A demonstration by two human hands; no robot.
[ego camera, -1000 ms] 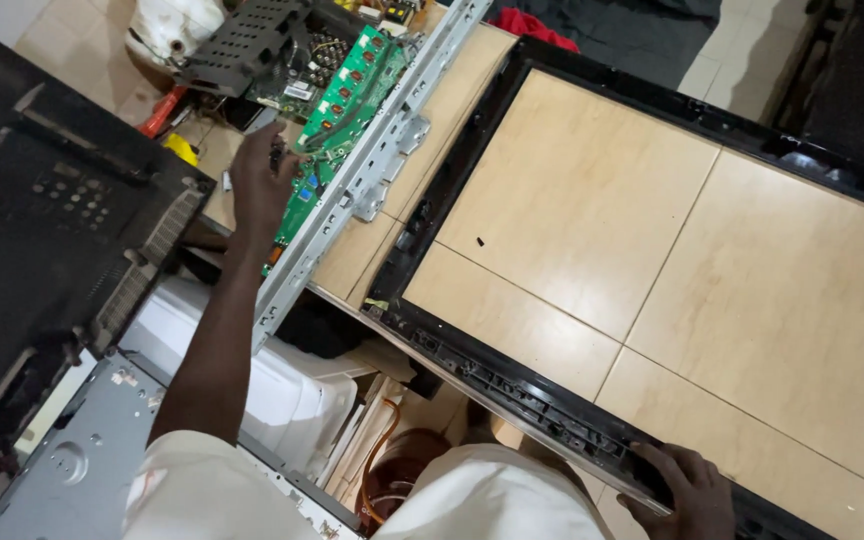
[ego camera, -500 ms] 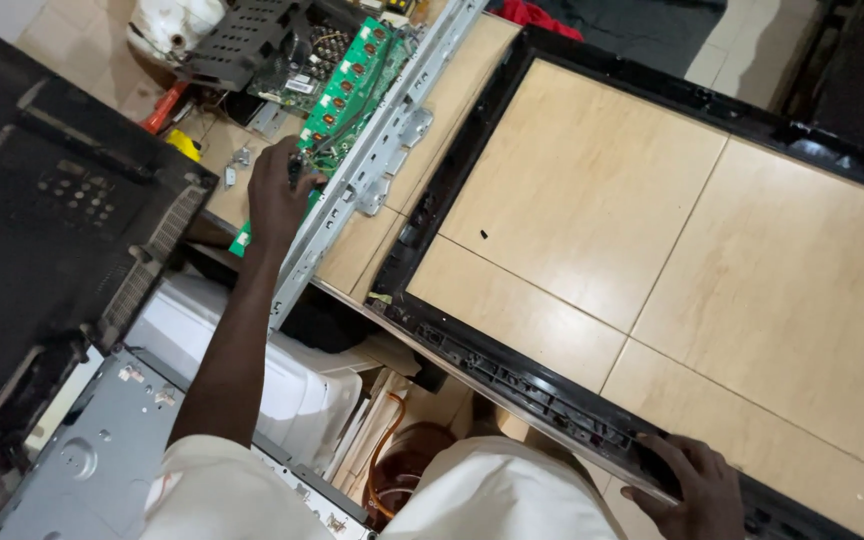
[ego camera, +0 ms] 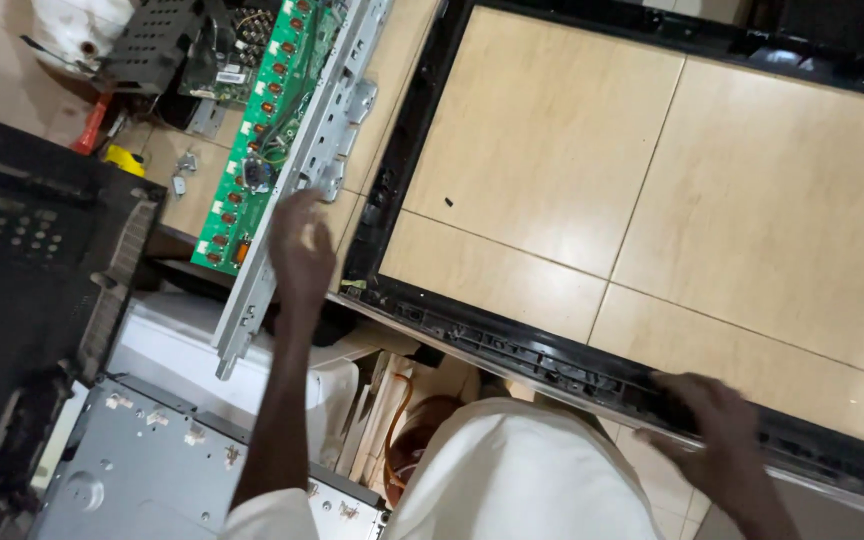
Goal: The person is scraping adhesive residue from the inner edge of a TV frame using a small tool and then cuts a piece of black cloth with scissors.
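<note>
A: Count of parts shown?

B: Two hands; one black rectangular frame (ego camera: 512, 345); one long grey metal bracket (ego camera: 302, 180); one green circuit board (ego camera: 272, 120); one grey sheet-metal chassis (ego camera: 152, 470); one dark perforated metal cover (ego camera: 157, 45); one large black panel (ego camera: 22, 270).

A: State of the hands?

B: Left hand (ego camera: 302, 245) rests with fingers loosely curled on the lower stretch of the bracket, just beside the frame's near left corner; whether it grips the bracket cannot be told. Right hand (ego camera: 707, 420) lies spread, fingers extended, flat on the frame's near rail; it pinches nothing.

A: Edges and open room?

B: The frame lies on the floor (ego camera: 552, 150), enclosing bare tile; its near rail runs slantwise from the left hand to the right hand; the enclosed tile is unobstructed. The bracket lies along the frame's left side, close to it; the circuit board lies alongside the bracket, farther left; left of both the space is crowded by the black panel and the chassis.

A: Materials and shapes?

B: Frame: glossy black plastic, ribbed and clipped on the near rail; bracket: stamped metal, pierced with holes; board: flat, green, studded with a row of small orange-brown components; floor: smooth beige tile with thin joints.
</note>
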